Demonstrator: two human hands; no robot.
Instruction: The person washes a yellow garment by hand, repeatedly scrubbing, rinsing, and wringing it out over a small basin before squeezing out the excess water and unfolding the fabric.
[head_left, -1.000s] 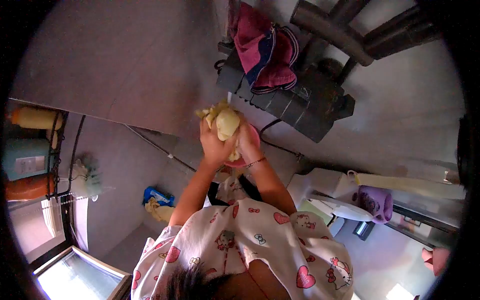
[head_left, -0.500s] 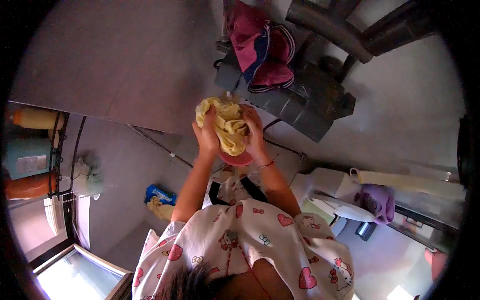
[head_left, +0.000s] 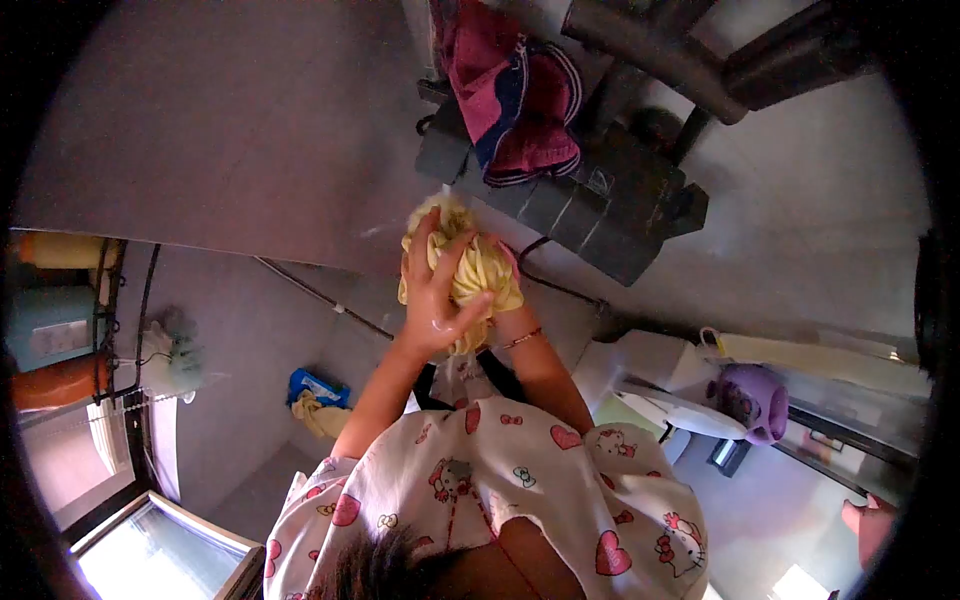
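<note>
A bunched yellow cloth [head_left: 485,275] is held between my two hands in front of my body. My left hand [head_left: 437,295] lies over the cloth's left side and top, its fingers curved onto it. Below and to the right, my right hand [head_left: 515,322] supports the cloth; most of its fingers are hidden behind the folds. The cloth's far end is under a small pale spout-like tip [head_left: 447,190], where it looks wet and blurred. A sliver of pink shows at the cloth's right edge.
A dark red and navy cloth [head_left: 520,110] hangs over a dark grey block-like fixture [head_left: 585,215] ahead. A blue packet [head_left: 318,388] lies low on the left. Shelves hold a teal container [head_left: 55,325]. On the right are a purple jug-like item [head_left: 750,400] and a white ledge.
My left hand has moved from the cloth's side onto its top. The cloth is gathered into a tighter bundle, and the pink round object below it is now mostly hidden.
</note>
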